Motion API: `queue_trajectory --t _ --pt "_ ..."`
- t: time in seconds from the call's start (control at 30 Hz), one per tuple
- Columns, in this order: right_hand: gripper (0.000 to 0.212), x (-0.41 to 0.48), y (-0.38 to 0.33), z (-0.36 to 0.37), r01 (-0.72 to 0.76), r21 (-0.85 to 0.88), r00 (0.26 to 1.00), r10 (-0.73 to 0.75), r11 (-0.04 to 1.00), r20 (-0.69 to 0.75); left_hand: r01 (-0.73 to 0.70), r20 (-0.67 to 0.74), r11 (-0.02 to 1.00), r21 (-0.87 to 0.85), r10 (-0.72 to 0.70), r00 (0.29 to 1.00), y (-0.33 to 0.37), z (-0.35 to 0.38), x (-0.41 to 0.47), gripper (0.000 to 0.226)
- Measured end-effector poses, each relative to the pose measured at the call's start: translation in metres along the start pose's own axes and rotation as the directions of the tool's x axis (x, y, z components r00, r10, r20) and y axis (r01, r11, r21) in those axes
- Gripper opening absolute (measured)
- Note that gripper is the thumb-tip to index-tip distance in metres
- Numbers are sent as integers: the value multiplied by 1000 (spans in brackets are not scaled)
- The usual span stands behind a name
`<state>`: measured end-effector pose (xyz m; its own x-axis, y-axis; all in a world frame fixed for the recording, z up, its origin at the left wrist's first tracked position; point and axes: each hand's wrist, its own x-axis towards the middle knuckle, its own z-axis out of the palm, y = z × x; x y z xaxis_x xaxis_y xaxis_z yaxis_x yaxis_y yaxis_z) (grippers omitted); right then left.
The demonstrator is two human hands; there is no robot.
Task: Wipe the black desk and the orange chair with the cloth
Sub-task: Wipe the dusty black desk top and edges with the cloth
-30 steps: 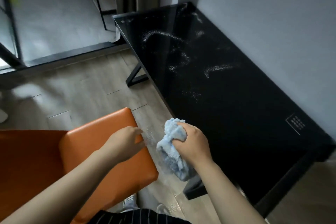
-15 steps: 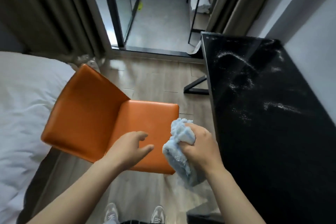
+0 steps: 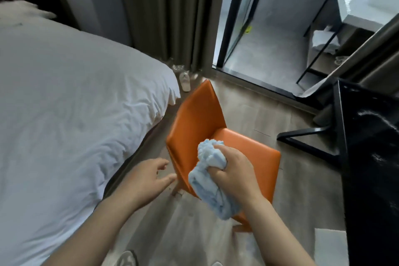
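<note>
My right grip (image 3: 234,171) is curled tight around the bunched blue cloth (image 3: 210,190), holding it over the seat of the orange chair (image 3: 194,121). I cannot tell whether cloth and seat touch. My left grip (image 3: 146,179) is open with fingers spread, just left of the chair's back. The black surface (image 3: 371,179), streaked white, lies well right of my right grip.

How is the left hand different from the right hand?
The right hand grips a bunched blue cloth; the left hand holds nothing. The right hand's fingers are curled tight; the left hand's are loosely spread. The right hand is over the seat of the orange chair; the left hand is beside the chair's edge. Both are bare.
</note>
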<state>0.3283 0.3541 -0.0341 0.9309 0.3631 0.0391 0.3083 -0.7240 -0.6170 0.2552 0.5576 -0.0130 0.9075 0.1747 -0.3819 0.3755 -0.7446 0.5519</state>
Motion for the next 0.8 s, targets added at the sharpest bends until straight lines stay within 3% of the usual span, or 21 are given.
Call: queue_trajectory --t 0.3,0.6,0.8 --pt "16 58 -137 96 12 13 1000 -12 1000 4 3 -16 999 34 -3 1000 -136 -127 21 50" --pt "16 140 -170 108 -36 4 997 36 999 -65 -87 22 995 -42 88 996 -153 -180 105 54" --pt "4 223 -166 102 -89 170 988 109 982 -113 -133 -7 991 10 133 991 -129 -224 188 48"
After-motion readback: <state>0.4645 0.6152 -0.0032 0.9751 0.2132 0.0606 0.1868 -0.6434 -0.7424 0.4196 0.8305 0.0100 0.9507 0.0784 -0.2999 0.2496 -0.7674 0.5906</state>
